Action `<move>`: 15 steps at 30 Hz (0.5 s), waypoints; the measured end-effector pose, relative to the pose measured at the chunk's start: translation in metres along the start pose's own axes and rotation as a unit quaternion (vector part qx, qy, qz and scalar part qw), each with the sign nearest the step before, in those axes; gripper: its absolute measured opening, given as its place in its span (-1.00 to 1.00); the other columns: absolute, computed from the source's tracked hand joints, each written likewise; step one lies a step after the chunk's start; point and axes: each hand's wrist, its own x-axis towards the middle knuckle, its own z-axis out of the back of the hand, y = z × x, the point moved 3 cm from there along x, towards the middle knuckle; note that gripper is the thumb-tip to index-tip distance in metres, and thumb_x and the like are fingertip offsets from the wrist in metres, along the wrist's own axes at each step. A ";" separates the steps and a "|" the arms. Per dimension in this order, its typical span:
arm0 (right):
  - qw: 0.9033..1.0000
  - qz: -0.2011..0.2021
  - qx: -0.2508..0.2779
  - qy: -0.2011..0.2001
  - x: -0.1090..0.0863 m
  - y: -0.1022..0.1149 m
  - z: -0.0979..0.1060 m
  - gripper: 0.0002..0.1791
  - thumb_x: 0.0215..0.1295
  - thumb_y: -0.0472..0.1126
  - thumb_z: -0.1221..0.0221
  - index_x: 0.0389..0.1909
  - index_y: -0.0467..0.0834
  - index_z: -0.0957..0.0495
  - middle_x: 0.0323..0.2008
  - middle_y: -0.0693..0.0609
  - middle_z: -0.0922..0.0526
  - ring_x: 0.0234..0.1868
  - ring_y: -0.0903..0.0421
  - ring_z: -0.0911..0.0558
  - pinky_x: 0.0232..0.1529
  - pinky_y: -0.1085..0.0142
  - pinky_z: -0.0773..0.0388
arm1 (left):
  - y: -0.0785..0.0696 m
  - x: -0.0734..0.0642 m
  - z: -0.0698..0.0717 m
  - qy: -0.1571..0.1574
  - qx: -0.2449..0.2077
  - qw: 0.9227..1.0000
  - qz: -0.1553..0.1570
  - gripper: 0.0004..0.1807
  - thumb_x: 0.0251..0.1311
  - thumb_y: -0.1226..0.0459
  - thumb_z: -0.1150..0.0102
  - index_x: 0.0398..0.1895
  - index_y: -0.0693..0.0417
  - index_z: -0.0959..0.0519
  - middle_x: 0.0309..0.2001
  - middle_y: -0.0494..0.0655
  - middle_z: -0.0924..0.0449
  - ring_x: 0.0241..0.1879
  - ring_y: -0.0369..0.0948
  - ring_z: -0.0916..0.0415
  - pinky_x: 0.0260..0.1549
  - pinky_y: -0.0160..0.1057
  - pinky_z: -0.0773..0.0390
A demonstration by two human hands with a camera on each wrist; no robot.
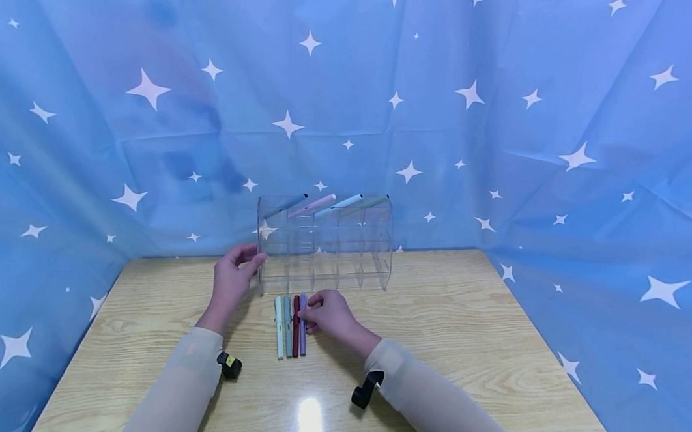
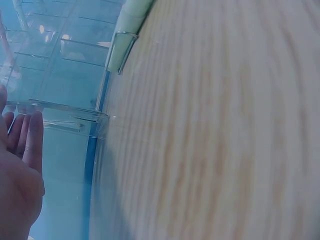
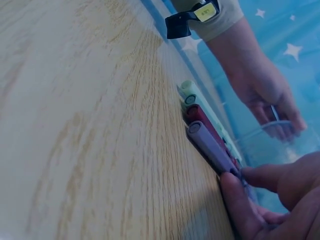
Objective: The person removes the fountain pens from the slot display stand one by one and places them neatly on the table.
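Note:
A clear acrylic pen rack [image 1: 347, 245] with several compartments stands at the back of the table. My left hand [image 1: 231, 274] holds its left side panel, thumb toward the front; in the left wrist view the fingers [image 2: 34, 142] reach that panel. Before the rack, side by side, lie a pale green pen [image 1: 279, 333], a teal pen [image 1: 288, 333], a dark red pen [image 1: 296, 329] and a purple pen [image 1: 303, 339]. At the right end of this row my right hand [image 1: 333, 314] pinches the purple pen near its rack-side end, between thumb and finger, as the right wrist view shows.
Along the rack's top tier lean a dark blue pen [image 1: 287, 206], a pink pen [image 1: 313, 205], a light blue pen [image 1: 339, 205] and a grey-green pen [image 1: 369, 204]. Behind the wooden table [image 1: 458, 340] hangs a blue curtain [image 1: 350, 66] with white stars.

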 end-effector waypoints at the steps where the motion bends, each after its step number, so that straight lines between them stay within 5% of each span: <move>1: 1.000 -0.001 0.000 -0.001 0.000 0.000 0.000 -0.66 0.43 -0.42 -0.44 0.10 -0.43 -0.58 -0.26 -0.17 -0.74 -0.42 0.01 -0.79 -0.33 0.15 -0.88 | 0.000 0.000 0.000 0.000 -0.001 1.000 0.000 -0.50 0.52 0.13 -0.45 0.31 0.29 -0.64 0.12 0.18 -0.73 0.00 -0.10 -0.72 -0.07 -0.39 -0.79; 15: 1.000 -0.002 -0.001 -0.001 0.000 0.001 0.000 -0.66 0.42 -0.45 -0.44 0.10 -0.44 -0.57 -0.24 -0.17 -0.73 -0.42 -0.01 -0.80 -0.32 0.15 -0.88 | 0.001 0.001 0.000 0.001 0.002 1.000 0.000 -0.45 0.51 0.08 -0.46 0.32 0.31 -0.64 0.13 0.19 -0.73 -0.02 -0.23 -0.70 -0.07 -0.43 -0.78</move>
